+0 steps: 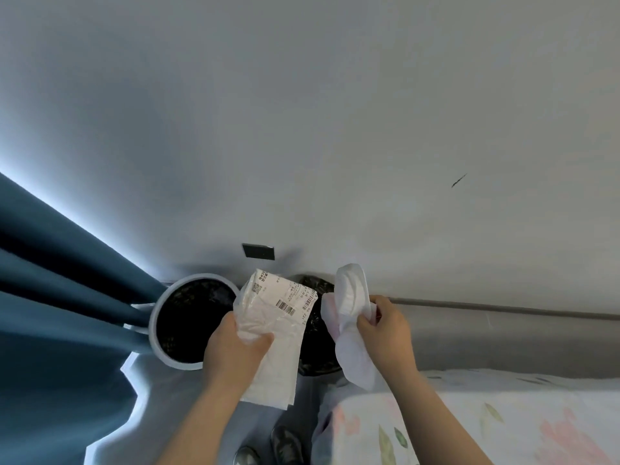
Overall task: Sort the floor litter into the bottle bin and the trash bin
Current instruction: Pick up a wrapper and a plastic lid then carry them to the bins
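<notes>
My left hand (235,350) grips a bundle of white printed receipts with barcodes and thin clear plastic (278,317). It hangs over the gap between two bins. My right hand (385,327) pinches a crumpled white tissue-like wrapper (350,317) above the right bin. The left bin (157,317) is round with a pale grey rim and a dark inside. The right bin (317,350) is lined with a black bag and is mostly hidden behind the papers.
Both bins stand against a pale wall with a dark socket plate (258,251). Blue curtains (60,297) hang at the left. A floral bedsheet (486,424) fills the lower right. Dark shoes (285,444) show at the bottom.
</notes>
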Action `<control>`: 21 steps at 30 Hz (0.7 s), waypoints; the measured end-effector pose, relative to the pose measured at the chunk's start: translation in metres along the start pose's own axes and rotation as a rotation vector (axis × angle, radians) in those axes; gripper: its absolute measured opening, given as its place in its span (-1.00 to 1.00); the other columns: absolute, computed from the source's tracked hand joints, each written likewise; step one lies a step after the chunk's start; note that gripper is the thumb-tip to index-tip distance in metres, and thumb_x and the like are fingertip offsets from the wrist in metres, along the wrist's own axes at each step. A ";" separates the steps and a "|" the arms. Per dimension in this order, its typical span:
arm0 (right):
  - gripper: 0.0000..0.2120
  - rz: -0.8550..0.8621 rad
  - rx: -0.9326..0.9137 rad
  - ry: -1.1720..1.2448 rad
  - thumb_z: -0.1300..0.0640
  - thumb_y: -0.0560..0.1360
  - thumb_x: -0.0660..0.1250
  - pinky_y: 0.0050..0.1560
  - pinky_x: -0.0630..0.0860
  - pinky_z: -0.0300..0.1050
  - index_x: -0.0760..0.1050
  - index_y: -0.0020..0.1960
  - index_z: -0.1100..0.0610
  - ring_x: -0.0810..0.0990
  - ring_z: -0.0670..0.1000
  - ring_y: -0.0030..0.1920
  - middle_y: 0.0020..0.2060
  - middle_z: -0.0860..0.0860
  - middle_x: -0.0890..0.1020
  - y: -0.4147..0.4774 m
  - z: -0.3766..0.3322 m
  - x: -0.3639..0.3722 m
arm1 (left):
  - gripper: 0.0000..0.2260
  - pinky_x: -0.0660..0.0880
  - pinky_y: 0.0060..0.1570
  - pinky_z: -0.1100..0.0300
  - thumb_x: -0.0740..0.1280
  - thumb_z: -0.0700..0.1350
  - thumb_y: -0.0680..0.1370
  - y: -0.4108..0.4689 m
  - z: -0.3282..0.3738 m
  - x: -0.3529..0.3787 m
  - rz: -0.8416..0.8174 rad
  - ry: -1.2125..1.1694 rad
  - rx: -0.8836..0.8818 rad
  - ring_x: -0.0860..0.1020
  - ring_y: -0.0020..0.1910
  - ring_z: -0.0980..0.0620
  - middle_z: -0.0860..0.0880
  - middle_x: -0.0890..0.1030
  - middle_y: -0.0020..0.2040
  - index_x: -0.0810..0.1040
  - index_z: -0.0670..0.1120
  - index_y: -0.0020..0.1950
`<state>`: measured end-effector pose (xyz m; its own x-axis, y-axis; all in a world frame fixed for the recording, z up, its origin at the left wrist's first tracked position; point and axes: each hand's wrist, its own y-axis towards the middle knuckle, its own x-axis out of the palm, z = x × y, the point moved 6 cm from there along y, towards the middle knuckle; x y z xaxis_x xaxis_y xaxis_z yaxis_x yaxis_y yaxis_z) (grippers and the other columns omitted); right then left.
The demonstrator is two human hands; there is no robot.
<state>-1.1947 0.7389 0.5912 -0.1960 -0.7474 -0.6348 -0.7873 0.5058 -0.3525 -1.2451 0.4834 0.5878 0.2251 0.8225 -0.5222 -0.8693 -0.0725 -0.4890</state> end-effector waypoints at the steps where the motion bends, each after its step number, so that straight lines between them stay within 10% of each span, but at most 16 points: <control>1: -0.87 -0.003 0.014 -0.005 0.25 0.49 0.25 -0.38 0.30 -0.28 0.46 -0.07 0.04 0.45 -0.08 -0.31 -0.33 -0.08 0.50 0.008 0.011 0.008 | -0.71 0.37 -0.24 0.18 0.50 -0.12 0.40 0.010 -0.010 0.009 0.003 -0.004 -0.010 0.50 -0.15 0.00 0.05 0.54 -0.13 0.42 0.00 -0.03; 13: -0.62 0.042 -0.030 0.032 0.29 0.49 0.26 -0.43 0.22 -0.33 0.25 -0.30 -0.12 0.33 -0.12 -0.44 -0.45 -0.13 0.38 0.107 0.139 0.123 | -0.75 0.45 -0.14 0.16 0.48 -0.12 0.42 0.118 -0.134 0.139 0.013 -0.109 -0.072 0.55 -0.11 0.01 0.05 0.58 -0.09 0.46 0.04 -0.01; 21: -0.81 0.006 -0.123 0.045 0.27 0.48 0.27 -0.39 0.35 -0.24 0.51 0.00 0.02 0.40 -0.07 -0.41 -0.40 -0.05 0.49 0.152 0.217 0.180 | -0.63 0.45 -0.16 0.17 0.48 -0.04 0.38 0.159 -0.195 0.197 0.124 -0.047 -0.008 0.57 -0.08 -0.02 0.00 0.61 -0.01 0.50 -0.04 0.13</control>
<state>-1.2230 0.7743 0.2740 -0.2247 -0.7642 -0.6045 -0.8514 0.4557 -0.2596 -1.2526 0.5239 0.2707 0.0950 0.8325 -0.5457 -0.8854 -0.1799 -0.4286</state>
